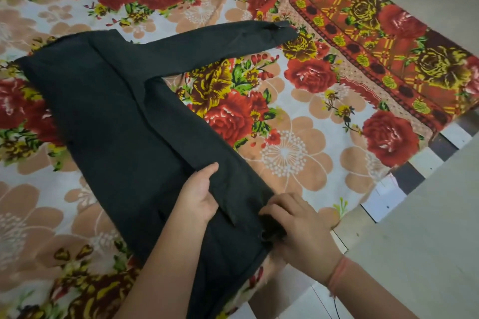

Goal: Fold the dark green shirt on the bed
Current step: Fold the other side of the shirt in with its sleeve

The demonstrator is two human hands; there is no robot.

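The dark green shirt [114, 116] lies spread across the flowered bed, looking almost black. One long sleeve [207, 44] stretches out toward the upper right. A fold of cloth runs diagonally from the middle down to my hands. My left hand [201, 195] pinches that folded edge between thumb and fingers. My right hand [298, 225] grips the bunched end of the shirt near the bed's near right corner. A red thread circles my right wrist.
The bedsheet [298, 153] has red and yellow roses and a patterned red border [368, 59] along the right side. The bed's edge runs diagonally at the right, with pale floor [420, 241] beyond it.
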